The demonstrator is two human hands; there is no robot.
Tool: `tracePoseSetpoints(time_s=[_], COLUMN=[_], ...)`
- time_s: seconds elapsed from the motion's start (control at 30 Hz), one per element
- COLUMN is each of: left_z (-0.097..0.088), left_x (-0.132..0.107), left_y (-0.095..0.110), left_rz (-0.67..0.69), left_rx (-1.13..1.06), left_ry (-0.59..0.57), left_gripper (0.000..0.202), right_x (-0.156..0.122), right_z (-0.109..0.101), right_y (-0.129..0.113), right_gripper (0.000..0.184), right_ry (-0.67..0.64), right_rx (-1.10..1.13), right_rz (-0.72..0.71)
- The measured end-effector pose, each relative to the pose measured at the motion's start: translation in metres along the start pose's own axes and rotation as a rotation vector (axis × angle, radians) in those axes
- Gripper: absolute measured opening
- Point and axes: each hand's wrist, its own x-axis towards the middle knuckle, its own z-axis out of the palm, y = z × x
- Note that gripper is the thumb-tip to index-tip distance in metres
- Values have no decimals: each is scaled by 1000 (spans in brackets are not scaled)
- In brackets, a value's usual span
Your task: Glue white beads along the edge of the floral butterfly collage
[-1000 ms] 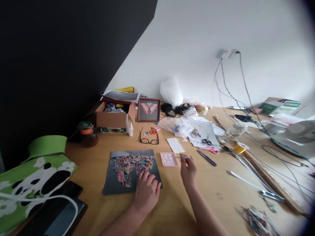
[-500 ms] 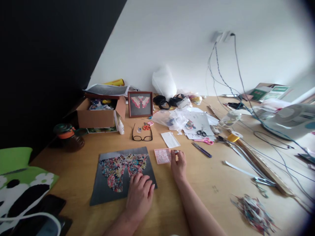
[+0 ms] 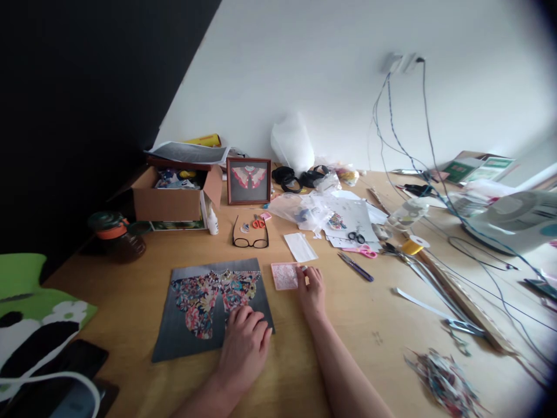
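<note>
A grey sheet bearing a floral patchwork butterfly lies on the wooden table. My left hand rests flat on the sheet's lower right corner, fingers stretched out. Just to the right sits a small pink patterned card. My right hand is at the card's right edge with fingers curled, pinching a thin pale tool whose tip shows above the fingers.
Black glasses, a cardboard box, a framed picture, a brown jar, scissors, a pen, a yellow tape roll, cables and paper scraps crowd the table. A green panda bag lies left.
My right hand has come down from above the table to the pink card's right edge. The left hand stays on the grey sheet. The view has shifted right.
</note>
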Motion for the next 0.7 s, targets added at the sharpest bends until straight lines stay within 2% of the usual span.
tracePoseSetpoints(time_s=[0.7], left_z=[-1], left_x=[0], left_y=[0], left_rz=[-41], left_rx=[-7], left_ry=[-59], left_gripper=[15], right_x=[-1], right_z=[2], right_y=[0], right_gripper=[38], right_ry=[-38], right_rx=[-1], right_rz=[33])
